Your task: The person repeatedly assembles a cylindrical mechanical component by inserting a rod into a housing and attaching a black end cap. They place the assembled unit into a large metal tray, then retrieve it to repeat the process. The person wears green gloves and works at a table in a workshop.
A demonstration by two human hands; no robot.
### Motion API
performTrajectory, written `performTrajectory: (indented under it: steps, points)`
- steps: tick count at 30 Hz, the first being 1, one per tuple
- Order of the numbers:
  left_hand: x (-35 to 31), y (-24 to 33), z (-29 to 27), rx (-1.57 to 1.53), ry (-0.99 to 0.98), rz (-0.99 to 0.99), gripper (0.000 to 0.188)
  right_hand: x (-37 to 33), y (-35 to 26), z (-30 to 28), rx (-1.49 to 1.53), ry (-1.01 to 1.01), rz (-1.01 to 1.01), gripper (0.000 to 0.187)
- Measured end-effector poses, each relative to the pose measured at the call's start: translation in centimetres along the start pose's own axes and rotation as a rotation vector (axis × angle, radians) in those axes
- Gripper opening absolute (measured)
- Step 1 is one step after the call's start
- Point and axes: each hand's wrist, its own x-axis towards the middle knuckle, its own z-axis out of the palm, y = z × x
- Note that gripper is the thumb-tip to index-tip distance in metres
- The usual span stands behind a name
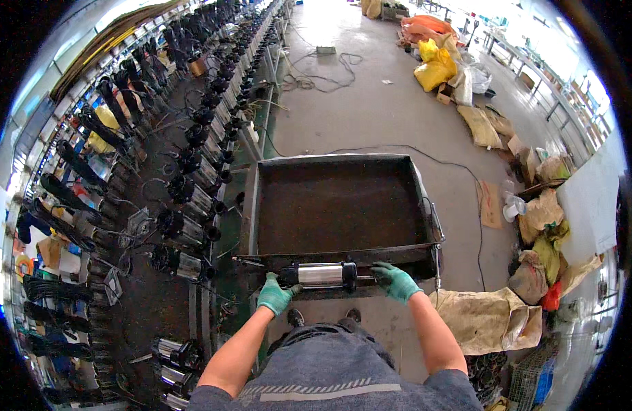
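A pump [321,275] with a shiny silver cylindrical body and black ends lies crosswise over the near edge of a dark metal trough [340,159]. My left hand [276,296], in a green glove, is closed around its black left end, thumb upward. From the pump's right end, a narrow dark part points toward my right hand [398,282]. That hand, gloved in green too, has its fingers stretched out toward this part. Its dark fingertips blend into the trough behind, so whether they touch the pump is unclear.
Rows of similar pumps [199,229] with black cables line the rack on my left. More pumps [175,353] lie at lower left. Sacks [480,127] and a large tan sack [487,318] sit along the right. A black cable [436,159] runs across the floor beyond the trough.
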Motion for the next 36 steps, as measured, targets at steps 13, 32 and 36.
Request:
performTrajectory:
  steps: [13,32,36]
  points:
    - [0.1,-0.3,0.1,0.042,0.006,0.000,0.086,1.9,-1.9,3.5,0.956,0.136,0.657,0.032]
    - [1.9,-2.6,1.7,-0.195,-0.006,0.072,0.074,0.4,-2.5,0.8,0.611,0.020,0.392,0.030]
    - [1.9,-3.2,2.1,-0.162,0.092,0.208,0.065,0.3,-0.2,2.8,0.649,0.126,0.335,0.031]
